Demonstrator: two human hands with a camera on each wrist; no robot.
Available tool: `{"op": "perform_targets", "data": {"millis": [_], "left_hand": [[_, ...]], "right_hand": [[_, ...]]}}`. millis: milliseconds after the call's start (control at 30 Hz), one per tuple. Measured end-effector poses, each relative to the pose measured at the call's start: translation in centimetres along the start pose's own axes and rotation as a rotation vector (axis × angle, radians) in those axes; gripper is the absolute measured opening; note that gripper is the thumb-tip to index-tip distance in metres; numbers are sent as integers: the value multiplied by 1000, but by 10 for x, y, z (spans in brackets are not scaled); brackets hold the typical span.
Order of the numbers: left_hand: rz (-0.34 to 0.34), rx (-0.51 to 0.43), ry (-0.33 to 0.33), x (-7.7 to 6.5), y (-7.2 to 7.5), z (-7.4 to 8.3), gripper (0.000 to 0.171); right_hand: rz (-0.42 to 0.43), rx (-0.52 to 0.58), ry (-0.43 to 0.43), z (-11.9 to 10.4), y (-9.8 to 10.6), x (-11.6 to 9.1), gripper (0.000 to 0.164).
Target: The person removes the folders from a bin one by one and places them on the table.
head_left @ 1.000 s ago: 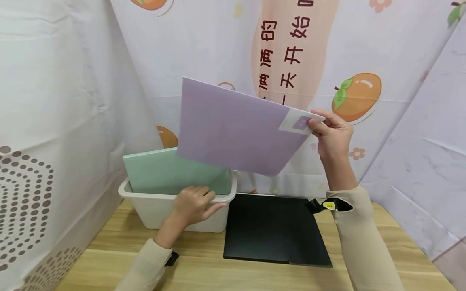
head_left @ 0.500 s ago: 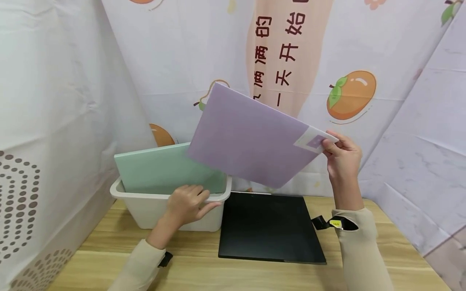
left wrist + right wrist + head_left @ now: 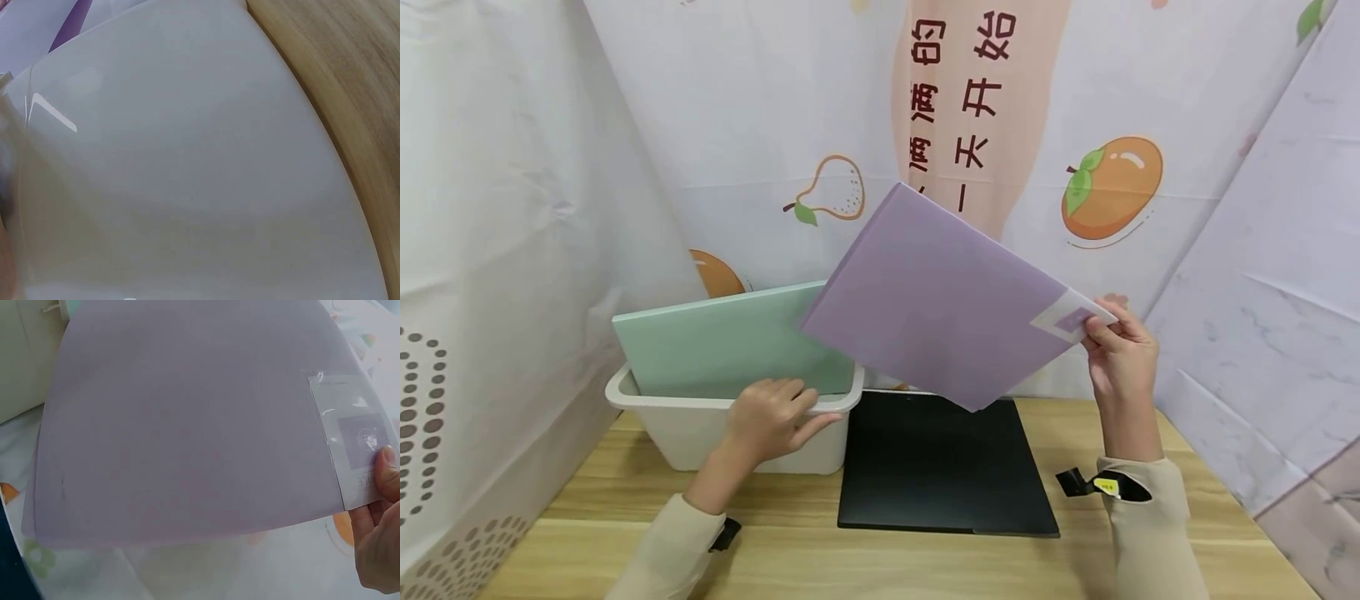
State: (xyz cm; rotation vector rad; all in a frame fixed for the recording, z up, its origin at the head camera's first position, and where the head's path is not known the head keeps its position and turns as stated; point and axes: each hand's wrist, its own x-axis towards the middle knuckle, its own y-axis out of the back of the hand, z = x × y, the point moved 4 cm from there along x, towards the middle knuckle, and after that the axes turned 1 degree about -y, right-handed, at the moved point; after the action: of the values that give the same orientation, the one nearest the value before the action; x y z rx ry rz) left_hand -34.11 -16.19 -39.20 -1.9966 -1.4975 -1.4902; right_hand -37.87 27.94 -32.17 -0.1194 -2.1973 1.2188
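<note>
My right hand (image 3: 1123, 354) pinches a purple folder (image 3: 940, 300) by its corner, where a white label (image 3: 356, 444) sits under a clear pocket. Thumb on the front, fingers behind, it holds the folder tilted in the air above a black flat folder-like sheet (image 3: 947, 467). My left hand (image 3: 767, 421) grips the front rim of a white plastic bin (image 3: 677, 425), fingers curled over the edge and thumb along the outside. Inside the bin leans a mint-green folder (image 3: 730, 342), its right part behind the purple one. The left wrist view is filled by the bin's wall (image 3: 187, 156).
The bin stands at the left on a wooden table (image 3: 790, 558). The black sheet lies flat just right of it. A white curtain (image 3: 760, 100) printed with fruit and writing hangs behind the table, and more cloth hangs at both sides.
My right hand has moved right and down, drawing the purple folder away from above the bin and tilting it more steeply. My left hand keeps its grip on the rim. The head view has shifted slightly.
</note>
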Motion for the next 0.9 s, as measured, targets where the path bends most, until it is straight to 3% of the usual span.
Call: {"op": "perform_targets", "data": {"millis": [167, 333, 900], "left_hand": [[4, -6, 0, -1, 1, -1, 61], [29, -5, 2, 0, 1, -2, 60], [32, -16, -3, 1, -3, -2, 60]], "right_hand": [[-19, 43, -80, -2, 17, 1, 23], [-25, 9, -143, -9, 29, 9, 23], [-13, -27, -285, -55, 79, 16, 24]]}}
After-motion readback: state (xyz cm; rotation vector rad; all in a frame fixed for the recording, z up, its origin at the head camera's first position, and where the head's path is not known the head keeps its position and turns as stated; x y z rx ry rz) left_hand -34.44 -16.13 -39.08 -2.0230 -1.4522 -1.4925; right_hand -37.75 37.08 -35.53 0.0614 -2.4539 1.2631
